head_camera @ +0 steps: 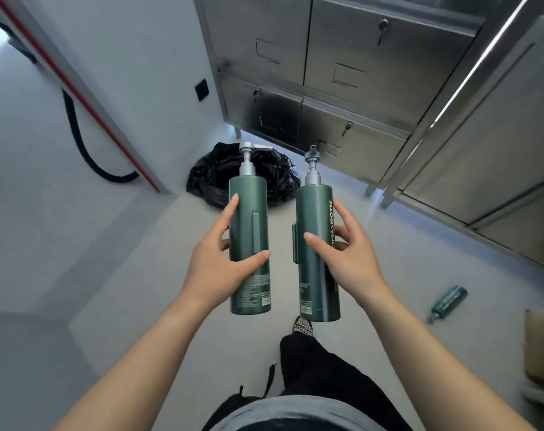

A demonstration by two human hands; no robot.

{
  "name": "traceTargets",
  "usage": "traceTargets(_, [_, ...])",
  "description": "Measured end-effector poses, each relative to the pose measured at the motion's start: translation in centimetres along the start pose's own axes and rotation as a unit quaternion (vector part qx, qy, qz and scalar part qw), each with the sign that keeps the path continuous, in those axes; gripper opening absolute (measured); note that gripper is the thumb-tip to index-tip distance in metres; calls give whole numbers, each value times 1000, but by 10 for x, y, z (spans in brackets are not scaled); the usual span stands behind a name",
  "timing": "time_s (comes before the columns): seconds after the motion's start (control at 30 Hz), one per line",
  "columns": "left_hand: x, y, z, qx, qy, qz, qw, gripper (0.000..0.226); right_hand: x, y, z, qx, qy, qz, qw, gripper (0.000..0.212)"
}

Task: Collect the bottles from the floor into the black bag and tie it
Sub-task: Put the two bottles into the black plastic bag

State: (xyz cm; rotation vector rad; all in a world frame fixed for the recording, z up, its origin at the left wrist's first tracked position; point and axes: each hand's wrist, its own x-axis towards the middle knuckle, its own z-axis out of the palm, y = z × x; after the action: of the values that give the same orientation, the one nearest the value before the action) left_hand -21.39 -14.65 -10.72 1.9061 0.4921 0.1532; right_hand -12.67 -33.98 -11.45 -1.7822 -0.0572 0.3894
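Pale grey floor (124, 259), bounded at the far side by a bank of stainless steel locker cabinets (342, 73) on short legs. A black flexible hose (81, 144) hangs along the wall to the far left.

Left hand (214, 262): curled round a tall dark green cylindrical pump bottle with a grey dispenser head (249, 206), thumb across the front, index finger laid up the bottle's outer side. The bottle is upright and clear of the floor.

Right hand (348, 253): curled round a second dark green cylindrical pump bottle with a grey dispenser head (314, 206), thumb on the front, fingers on the outer side over white lettering. This bottle is also upright and clear of the floor. It stands just beside the left-hand one, and the two do not touch.

Crumpled black plastic bag (208, 178): on the floor beyond both grips, partly hidden behind the left-hand bottle.

Small green bottle (449, 301): lying on its side on the floor, well out to the right of the right hand. A brown cardboard piece (541, 343) sits further right at the frame edge.
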Motion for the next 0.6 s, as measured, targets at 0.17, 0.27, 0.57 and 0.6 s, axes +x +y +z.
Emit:
traceTargets(0.17, [73,15,-5,5,29,-6,1000,97,84,-28,4,-6,-27,-10,1000,72])
traceTargets(0.27, [106,16,-16,1,53,-20,998,98,125,-42,17,-18,-47,-10,999,73])
traceTargets(0.57, [224,-9,-72,-14,65,-41,997,96,230,-73,88,-53,-53,-4,997,75])
traceTargets(0.6, [240,-10,-80,-13,57,-40,998,96,241,-78,97,-53,-47,-7,997,75])
